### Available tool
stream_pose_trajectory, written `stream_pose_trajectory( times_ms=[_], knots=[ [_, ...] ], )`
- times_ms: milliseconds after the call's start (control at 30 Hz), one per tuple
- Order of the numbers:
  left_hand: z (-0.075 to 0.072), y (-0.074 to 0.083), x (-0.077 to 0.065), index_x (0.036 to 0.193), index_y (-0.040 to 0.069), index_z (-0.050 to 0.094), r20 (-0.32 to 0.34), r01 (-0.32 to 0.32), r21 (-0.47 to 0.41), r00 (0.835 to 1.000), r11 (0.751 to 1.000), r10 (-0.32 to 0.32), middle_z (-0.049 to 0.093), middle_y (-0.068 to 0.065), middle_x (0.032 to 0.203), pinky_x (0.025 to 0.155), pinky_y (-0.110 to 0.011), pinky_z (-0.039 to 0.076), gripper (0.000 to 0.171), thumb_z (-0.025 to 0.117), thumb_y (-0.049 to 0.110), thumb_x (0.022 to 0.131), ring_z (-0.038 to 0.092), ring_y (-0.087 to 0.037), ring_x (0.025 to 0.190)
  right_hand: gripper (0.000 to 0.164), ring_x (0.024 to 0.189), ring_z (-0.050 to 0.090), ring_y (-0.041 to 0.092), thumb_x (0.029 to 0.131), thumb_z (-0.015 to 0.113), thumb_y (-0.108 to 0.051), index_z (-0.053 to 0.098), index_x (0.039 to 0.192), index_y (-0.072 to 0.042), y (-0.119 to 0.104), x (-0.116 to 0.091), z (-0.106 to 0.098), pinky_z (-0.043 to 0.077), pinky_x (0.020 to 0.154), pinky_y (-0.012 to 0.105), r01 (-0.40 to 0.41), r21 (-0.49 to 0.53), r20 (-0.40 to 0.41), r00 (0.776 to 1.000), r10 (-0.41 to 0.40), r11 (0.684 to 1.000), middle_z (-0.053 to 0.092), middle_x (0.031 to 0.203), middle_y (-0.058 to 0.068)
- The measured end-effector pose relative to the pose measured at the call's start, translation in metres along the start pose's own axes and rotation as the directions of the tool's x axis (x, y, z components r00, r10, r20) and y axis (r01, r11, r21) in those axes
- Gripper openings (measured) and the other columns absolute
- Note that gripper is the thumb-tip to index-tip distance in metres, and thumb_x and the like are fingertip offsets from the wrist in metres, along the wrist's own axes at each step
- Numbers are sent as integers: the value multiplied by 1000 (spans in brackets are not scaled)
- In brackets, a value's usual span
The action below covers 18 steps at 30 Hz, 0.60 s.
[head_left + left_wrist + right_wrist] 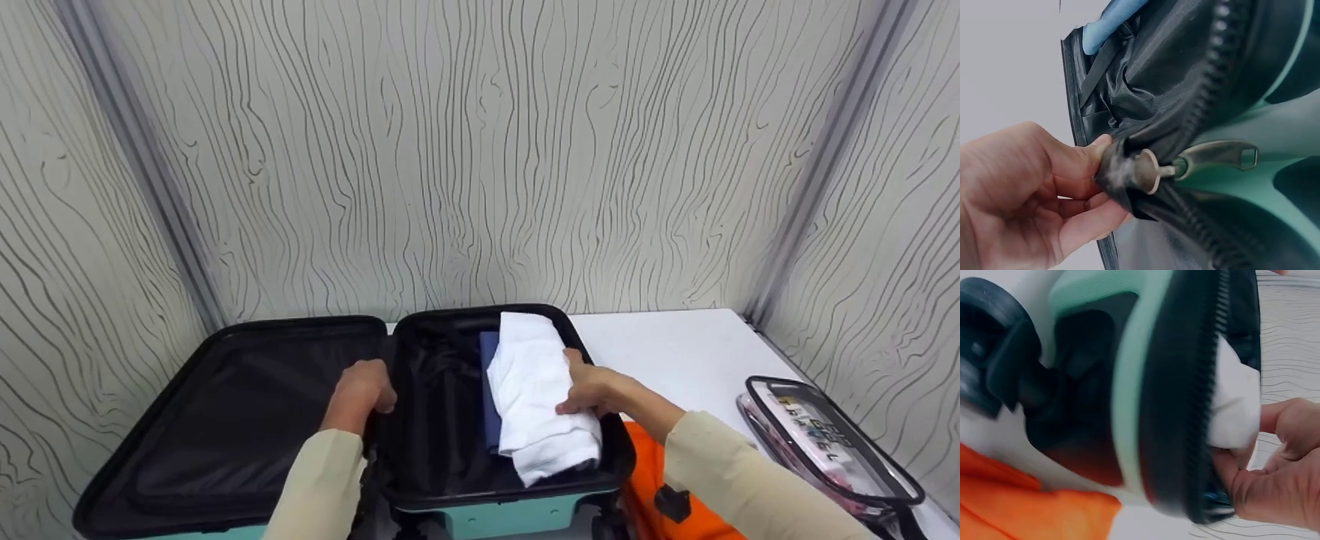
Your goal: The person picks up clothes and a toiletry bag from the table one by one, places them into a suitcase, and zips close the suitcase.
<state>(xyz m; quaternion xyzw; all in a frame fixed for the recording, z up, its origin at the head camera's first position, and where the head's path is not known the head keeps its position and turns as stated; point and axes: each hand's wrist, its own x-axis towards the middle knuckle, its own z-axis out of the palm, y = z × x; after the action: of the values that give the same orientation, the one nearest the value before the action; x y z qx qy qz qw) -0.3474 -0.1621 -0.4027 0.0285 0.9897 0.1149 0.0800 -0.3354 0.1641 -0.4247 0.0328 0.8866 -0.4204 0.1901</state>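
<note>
An open suitcase with black lining and a mint-green shell lies spread out; its right half [442, 472] holds a folded white cloth [529, 382] on top of a folded blue cloth [491, 420]. My right hand [592, 386] grips the white cloth by its right edge, thumb on top. In the right wrist view the white cloth [1235, 405] bulges past the zipper rim beside the fingers [1224, 467]. At the fold between the halves, my left hand [364, 386] pinches a black fabric flap [1114, 169] by a metal zipper pull [1219, 154].
The suitcase's left half [247, 420] lies flat, lining up. To the right, a clear zippered pouch [825, 442] rests on the white table [660, 345]. Orange fabric [645, 465] lies beside the suitcase under my right forearm. Patterned wall panels [465, 150] stand behind and at both sides.
</note>
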Motion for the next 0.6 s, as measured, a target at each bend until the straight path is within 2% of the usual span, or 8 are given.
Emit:
stream_pose_trajectory(
  times_ms=[67, 100, 133, 233, 333, 400, 500, 600],
  knots=[
    [0, 0, 0, 85, -1, 65, -3, -3, 0, 1000, 1000, 3, 63, -21, 97, 67, -38, 45, 20, 73, 10, 71, 51, -27, 74, 96, 86, 58, 26, 76, 72, 3, 9, 147, -9, -1, -6, -3, 53, 68, 41, 22, -146, -9, 1000, -23, 989, 29, 139, 32],
    [-1, 1, 0, 85, -1, 65, -2, -2, 0, 1000, 1000, 2, 63, -21, 96, 67, -38, 45, 20, 73, 10, 71, 51, -27, 74, 90, 86, 57, 26, 76, 73, 0, 17, 146, -8, -2, -10, -4, 52, 66, 40, 44, -240, -14, 999, -49, 970, 35, 136, 31],
    [-2, 0, 0, 85, -1, 64, -1, -1, 3, 1000, 1000, 1, 63, -21, 96, 67, -38, 45, 20, 73, 10, 71, 50, -26, 74, 83, 87, 56, 27, 75, 75, -2, 27, 142, -6, -4, -13, -3, 52, 67, 40, 74, -341, -22, 996, -87, 937, 42, 130, 31],
    [-5, 1, 1, 84, 0, 63, 23, 8, -2, 1000, 1000, -8, 62, -17, 91, 63, -36, 41, 16, 71, 9, 73, 48, -26, 72, 60, 88, 57, 34, 68, 79, -6, 51, 120, -1, -10, -24, 3, 50, 69, 44, 156, -611, -52, 970, -236, 776, 54, 110, 29],
    [-6, 3, 2, 85, 1, 62, 37, 7, -3, 999, 1000, -7, 60, -15, 91, 62, -35, 39, 15, 69, 9, 74, 47, -26, 71, 57, 93, 55, 43, 61, 83, -10, 56, 111, -2, -22, -37, 7, 47, 76, 50, 187, -753, -44, 942, -332, 631, 52, 107, 28],
    [-5, 3, 2, 84, 1, 63, 34, 4, -1, 999, 1000, -4, 61, -15, 91, 62, -35, 39, 14, 69, 9, 75, 47, -26, 71, 65, 95, 54, 44, 60, 86, -13, 55, 117, -6, -31, -43, 8, 48, 77, 51, 178, -798, -10, 951, -308, 576, 48, 115, 29],
    [-3, 3, 1, 84, 1, 63, 20, 1, 3, 1000, 1000, -1, 62, -17, 92, 63, -36, 40, 16, 70, 10, 74, 48, -26, 72, 78, 102, 53, 41, 59, 88, -21, 49, 126, -15, -39, -47, 9, 47, 81, 50, 166, -855, 83, 979, -185, 491, 40, 131, 26],
    [-2, 2, 0, 82, 1, 63, 12, 2, 0, 1000, 1000, -2, 62, -16, 90, 63, -35, 41, 15, 71, 9, 72, 48, -26, 71, 86, 105, 53, 37, 59, 89, -25, 42, 132, -23, -32, -45, 13, 47, 82, 48, 170, -895, 156, 985, -69, 413, 35, 140, 22]
  ],
)
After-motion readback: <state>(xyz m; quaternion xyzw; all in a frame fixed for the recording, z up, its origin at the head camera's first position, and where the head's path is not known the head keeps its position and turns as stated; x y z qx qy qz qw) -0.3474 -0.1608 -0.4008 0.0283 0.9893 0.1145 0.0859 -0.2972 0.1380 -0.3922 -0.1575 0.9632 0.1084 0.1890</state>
